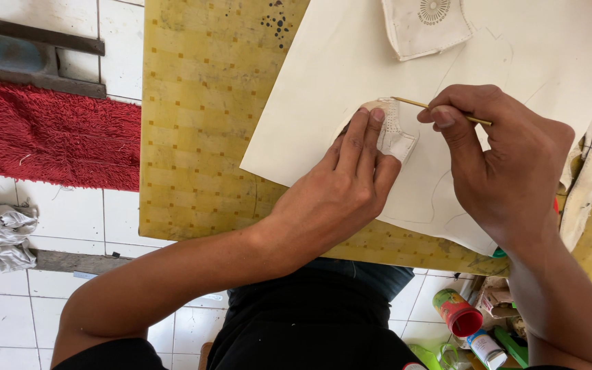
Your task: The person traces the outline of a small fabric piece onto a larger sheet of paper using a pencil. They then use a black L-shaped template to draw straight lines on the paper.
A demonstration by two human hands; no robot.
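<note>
Two traced outlines already show as faint curved lines on the large cream sheet of stiff material [515,62], one running toward the top right and another curving near the bottom right edge, so by my reading part of the marking is done and the contour now under the hands is only partly drawn. That sheet lies tilted across the yellow checked tabletop [200,116], one corner pointing down and left. On it rests the small off-white perforated pattern piece [395,133], its long axis running from upper left to lower right, rounded tip toward the upper left. The left hand [351,181] presses it flat, fingers extended and close together over its left half. The right hand [508,161] pinches a thin yellow wooden stick [419,105] between thumb and forefinger; the stick lies nearly level, its tip pointing left at the top edge of the pattern piece. A second off-white pattern piece with a round sunburst perforation [426,24] lies well apart, near the sheet's upper edge.
</note>
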